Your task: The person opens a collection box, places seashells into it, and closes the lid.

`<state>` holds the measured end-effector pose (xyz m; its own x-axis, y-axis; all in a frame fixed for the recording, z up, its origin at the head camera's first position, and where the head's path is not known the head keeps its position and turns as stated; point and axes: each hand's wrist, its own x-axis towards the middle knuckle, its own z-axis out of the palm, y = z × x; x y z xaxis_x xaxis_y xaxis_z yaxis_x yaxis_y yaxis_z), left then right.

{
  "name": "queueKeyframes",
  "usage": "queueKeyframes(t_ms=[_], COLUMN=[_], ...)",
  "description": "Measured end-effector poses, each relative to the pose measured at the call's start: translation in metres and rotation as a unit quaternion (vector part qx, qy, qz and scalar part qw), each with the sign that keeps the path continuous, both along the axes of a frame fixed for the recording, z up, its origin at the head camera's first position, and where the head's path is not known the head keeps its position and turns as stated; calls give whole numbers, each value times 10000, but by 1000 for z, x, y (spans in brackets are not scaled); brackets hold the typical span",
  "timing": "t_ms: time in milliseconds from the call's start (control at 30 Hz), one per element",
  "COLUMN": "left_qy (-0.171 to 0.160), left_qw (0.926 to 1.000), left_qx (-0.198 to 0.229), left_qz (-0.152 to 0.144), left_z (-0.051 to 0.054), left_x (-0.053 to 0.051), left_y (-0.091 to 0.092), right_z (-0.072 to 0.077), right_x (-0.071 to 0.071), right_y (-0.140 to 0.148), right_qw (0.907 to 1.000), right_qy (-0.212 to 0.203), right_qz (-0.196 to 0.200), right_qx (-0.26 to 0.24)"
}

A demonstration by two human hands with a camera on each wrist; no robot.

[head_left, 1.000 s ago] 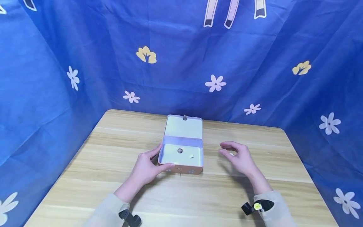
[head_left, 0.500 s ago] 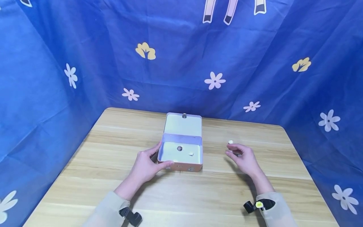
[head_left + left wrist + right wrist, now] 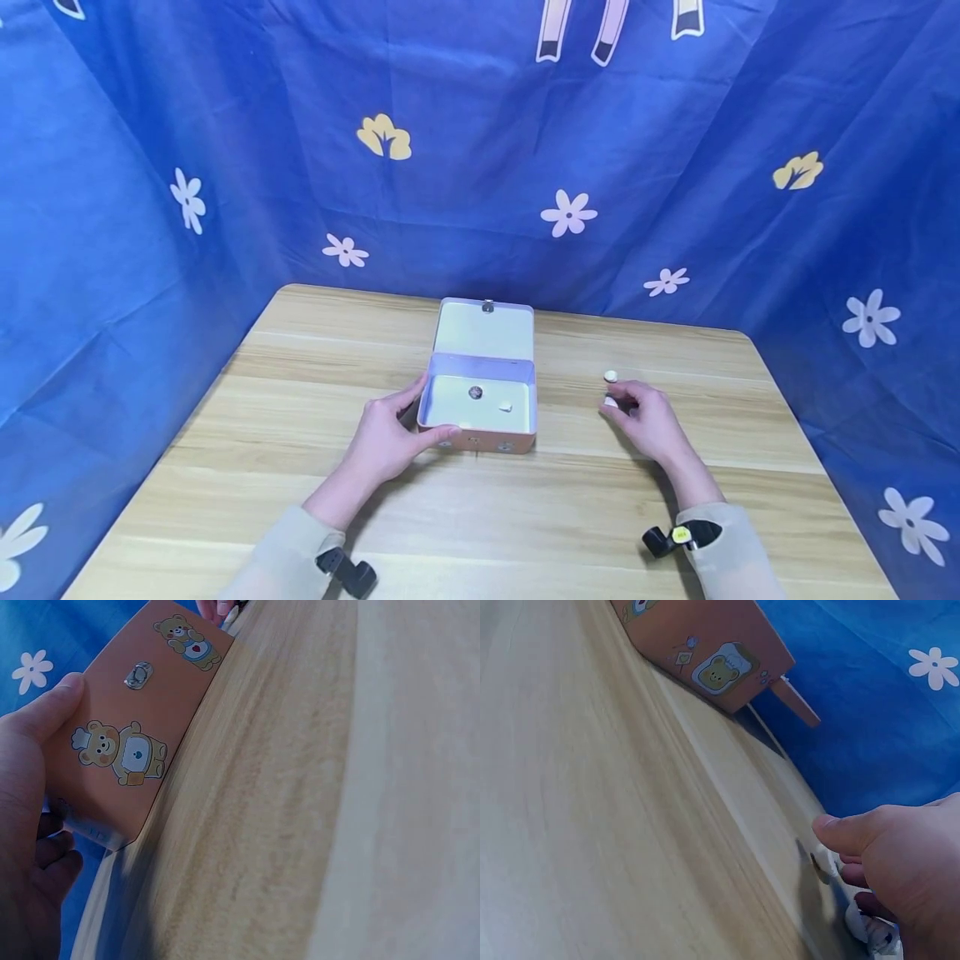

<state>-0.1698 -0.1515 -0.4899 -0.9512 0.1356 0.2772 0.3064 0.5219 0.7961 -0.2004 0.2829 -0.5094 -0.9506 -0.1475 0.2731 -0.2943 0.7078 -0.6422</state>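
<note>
An orange tin box [image 3: 498, 442] with bear pictures stands with its lid [image 3: 486, 329] raised; a dark round piece [image 3: 476, 392] and a small white piece [image 3: 506, 407] lie inside. My left hand [image 3: 386, 437] grips its left front corner, thumb on the front wall [image 3: 112, 712]. On the right, my right hand [image 3: 651, 421] pinches a small white object [image 3: 611, 402] low over the table; in the right wrist view this object [image 3: 825, 859] shows white and brown beside the thumb. Another white object [image 3: 611, 377] lies just behind the fingertips.
The light wood table [image 3: 480, 517] ends at a blue cloth [image 3: 465, 167] with flowers, which hangs behind and along both sides. Black straps with small cameras sit on both wrists.
My right hand has moved a little right from near the box, and its fingers have come round a white object. The left hand keeps its grip on the box.
</note>
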Motion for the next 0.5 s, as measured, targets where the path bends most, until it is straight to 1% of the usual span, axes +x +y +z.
queueKeyframes(t_ms=[200,300,367,500], left_qy=[-87,-88,-81,-86], left_qw=[10000,10000,10000,10000], left_qx=[42,40,34,31], left_qz=[-14,-21,-24,-15], left_z=[1,1,1,1], left_x=[0,-1,-1,-1], left_y=[1,1,1,0], right_z=[-5,-7,-7,-10], right_x=[-1,-1,-1,-1], right_y=[3,4,4,5], right_qw=[9987,9977,9973,9974], right_qy=[234,291,333,375], right_qz=[-43,-22,5,5], right_qx=[460,606,662,611])
